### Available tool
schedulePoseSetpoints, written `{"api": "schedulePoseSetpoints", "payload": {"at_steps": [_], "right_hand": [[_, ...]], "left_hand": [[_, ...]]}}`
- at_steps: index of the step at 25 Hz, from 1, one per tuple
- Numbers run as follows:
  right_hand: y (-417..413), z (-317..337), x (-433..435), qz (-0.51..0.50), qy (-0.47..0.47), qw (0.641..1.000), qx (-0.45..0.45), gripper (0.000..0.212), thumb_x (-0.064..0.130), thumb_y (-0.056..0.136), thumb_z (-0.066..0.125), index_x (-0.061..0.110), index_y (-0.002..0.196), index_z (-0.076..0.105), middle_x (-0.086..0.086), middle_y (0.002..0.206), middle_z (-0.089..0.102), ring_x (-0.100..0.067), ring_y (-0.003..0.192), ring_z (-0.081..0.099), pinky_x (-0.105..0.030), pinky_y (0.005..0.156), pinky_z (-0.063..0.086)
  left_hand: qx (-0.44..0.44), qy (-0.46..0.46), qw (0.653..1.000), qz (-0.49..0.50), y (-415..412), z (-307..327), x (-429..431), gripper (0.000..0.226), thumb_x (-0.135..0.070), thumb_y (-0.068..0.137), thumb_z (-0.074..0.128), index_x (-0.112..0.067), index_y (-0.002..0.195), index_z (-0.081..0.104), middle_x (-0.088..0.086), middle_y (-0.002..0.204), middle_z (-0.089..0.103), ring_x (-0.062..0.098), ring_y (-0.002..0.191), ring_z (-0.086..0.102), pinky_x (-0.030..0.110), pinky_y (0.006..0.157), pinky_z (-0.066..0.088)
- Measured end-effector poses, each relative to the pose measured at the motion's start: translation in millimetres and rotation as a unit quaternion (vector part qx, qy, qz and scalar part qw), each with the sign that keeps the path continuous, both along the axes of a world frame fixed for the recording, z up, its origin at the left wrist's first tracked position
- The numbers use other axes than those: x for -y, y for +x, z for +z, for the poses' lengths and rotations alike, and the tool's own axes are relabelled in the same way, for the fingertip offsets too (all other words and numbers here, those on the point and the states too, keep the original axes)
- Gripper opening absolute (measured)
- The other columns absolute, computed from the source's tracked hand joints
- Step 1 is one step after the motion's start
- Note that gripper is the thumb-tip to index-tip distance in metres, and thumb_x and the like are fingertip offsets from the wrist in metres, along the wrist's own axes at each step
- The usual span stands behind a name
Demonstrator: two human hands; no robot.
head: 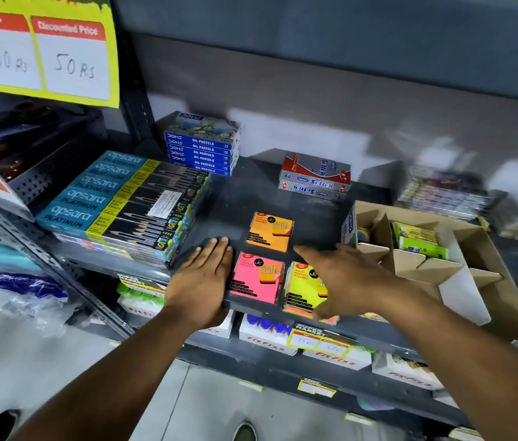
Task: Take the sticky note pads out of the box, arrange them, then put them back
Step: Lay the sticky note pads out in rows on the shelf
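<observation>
Three sticky note pads lie on the dark shelf (238,195): an orange pad (269,231) further back, a pink pad (256,277) at the front edge, and a yellow pad (304,286) to its right. My left hand (202,280) lies flat on the shelf, fingers together, touching the pink pad's left side. My right hand (345,281) hovers over the yellow pad with fingers spread, hiding its right half. The cardboard box (487,281) with dividers stands at the right; a green pack (417,240) sits in a back compartment.
Apsara pencil boxes (124,202) are stacked at the left, blue oil pastel boxes (202,148) behind them, and red-and-silver boxes (315,179) at the back middle. Blurred packets (442,192) lie behind the cardboard box. A lower shelf holds white boxes (267,338) with price tags.
</observation>
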State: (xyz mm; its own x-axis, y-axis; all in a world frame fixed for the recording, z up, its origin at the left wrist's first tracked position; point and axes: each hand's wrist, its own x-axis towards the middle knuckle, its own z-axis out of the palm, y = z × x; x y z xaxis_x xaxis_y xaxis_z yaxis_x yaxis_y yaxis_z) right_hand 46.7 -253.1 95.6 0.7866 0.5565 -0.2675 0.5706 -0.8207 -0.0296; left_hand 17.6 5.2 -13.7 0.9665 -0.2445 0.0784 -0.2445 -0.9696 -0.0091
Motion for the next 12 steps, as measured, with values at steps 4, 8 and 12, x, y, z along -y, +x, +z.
{"api": "schedulePoseSetpoints", "payload": {"at_steps": [4, 8, 12], "right_hand": [[27.7, 14.6, -0.4, -0.036, 0.058, 0.997, 0.046, 0.107, 0.049, 0.059, 0.082, 0.031, 0.144, 0.019, -0.005, 0.125, 0.061, -0.025, 0.102, 0.056, -0.024, 0.071, 0.042], [69.5, 16.7, -14.5, -0.064, 0.009, 0.995, 0.08, 0.098, 0.036, 0.058, 0.085, 0.02, 0.138, 0.031, -0.009, 0.135, 0.054, -0.033, 0.117, 0.052, -0.037, 0.088, 0.045], [86.2, -4.9, -26.8, -0.061, -0.086, 0.993, 0.057, 0.075, 0.025, 0.053, 0.087, 0.018, 0.115, 0.046, -0.006, 0.116, 0.062, -0.03, 0.107, 0.057, -0.043, 0.086, 0.049]], "left_hand": [[-0.012, 0.0, 1.0, -0.004, 0.2, 0.5, -1.9, 0.092, -0.034, 0.072, 0.063, -0.005, 0.146, 0.017, 0.015, 0.158, 0.015, 0.03, 0.145, 0.012, 0.042, 0.118, 0.014], [-0.017, -0.008, 1.0, -0.001, 0.0, -2.0, -4.1, 0.097, -0.045, 0.067, 0.051, -0.007, 0.148, 0.013, 0.012, 0.159, 0.009, 0.026, 0.146, 0.006, 0.041, 0.118, 0.009], [-0.008, -0.02, 1.0, -0.004, 1.1, -4.2, -4.1, 0.092, -0.047, 0.07, 0.045, -0.006, 0.147, 0.015, 0.014, 0.158, 0.012, 0.028, 0.145, 0.008, 0.044, 0.118, 0.012]]}}
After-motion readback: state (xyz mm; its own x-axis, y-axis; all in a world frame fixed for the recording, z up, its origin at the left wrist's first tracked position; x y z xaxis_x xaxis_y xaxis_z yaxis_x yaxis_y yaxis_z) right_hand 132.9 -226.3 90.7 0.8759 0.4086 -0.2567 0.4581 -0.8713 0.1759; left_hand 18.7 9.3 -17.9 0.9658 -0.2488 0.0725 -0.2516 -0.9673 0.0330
